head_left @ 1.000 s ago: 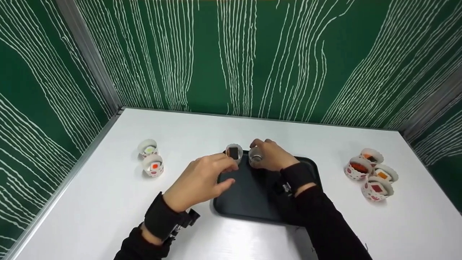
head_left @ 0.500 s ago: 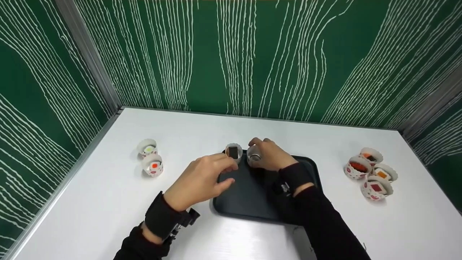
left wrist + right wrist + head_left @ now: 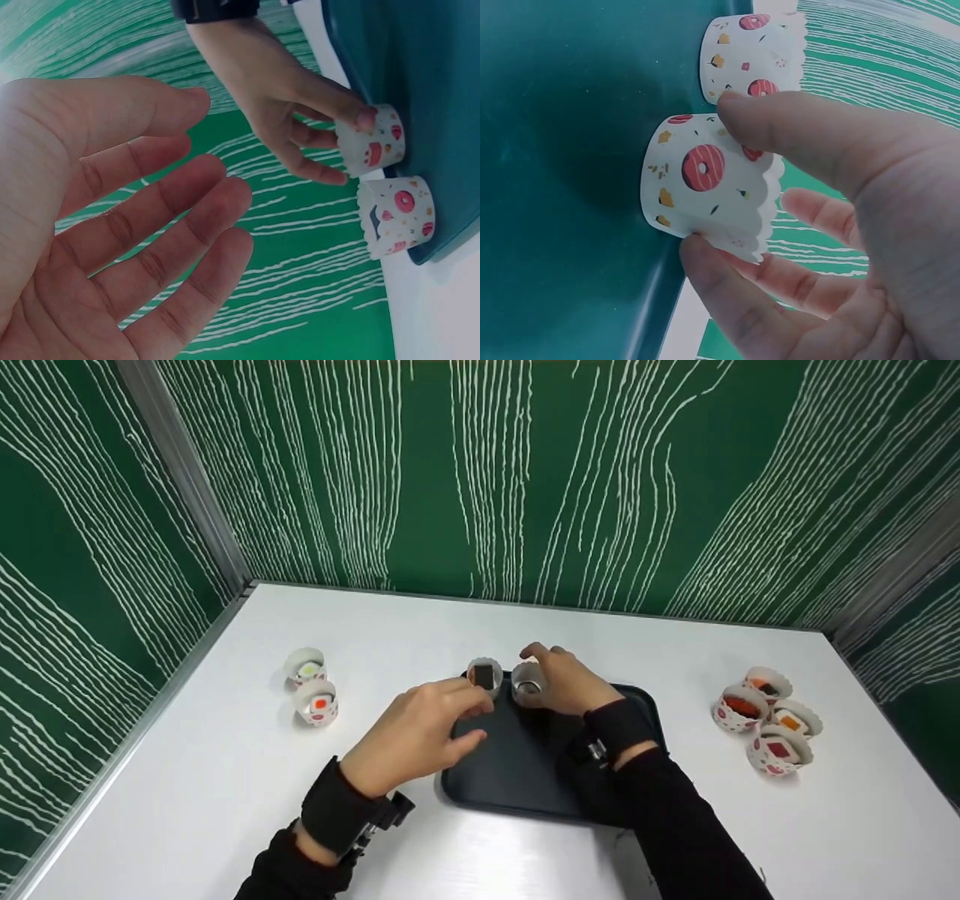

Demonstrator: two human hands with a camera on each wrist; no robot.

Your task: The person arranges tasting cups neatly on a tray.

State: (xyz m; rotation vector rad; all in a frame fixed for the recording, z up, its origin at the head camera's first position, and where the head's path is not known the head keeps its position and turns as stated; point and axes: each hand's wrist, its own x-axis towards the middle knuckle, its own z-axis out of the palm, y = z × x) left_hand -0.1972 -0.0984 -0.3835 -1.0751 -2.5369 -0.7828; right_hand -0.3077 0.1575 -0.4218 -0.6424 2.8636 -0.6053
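On the black tray (image 3: 517, 765), near its far edge, stands a paper cupcake cup (image 3: 528, 688) printed with doughnuts. My right hand (image 3: 571, 682) holds it between thumb and fingers, with the thumb (image 3: 754, 124) against one side and a fingertip at the other in the right wrist view. What lies inside is hard to make out. Just left of it, at the tray's far left corner, is another cupcake cup (image 3: 484, 675) holding an orange piece with a dark strip, like sushi. My left hand (image 3: 416, 729) hovers by the tray's left side, fingers loosely bent, touching nothing visible.
Two cupcake cups (image 3: 318, 703) with small white pieces stand at the left of the white table (image 3: 375, 637). Several more cups (image 3: 780, 750) with sushi-like pieces cluster at the right. Green panels (image 3: 525, 480) with white lines enclose the table's back and sides.
The held cup has shifted slightly left toward its neighbour, and the right hand's fingers have loosened and lifted a little at its rim. The left hand has stayed in place.
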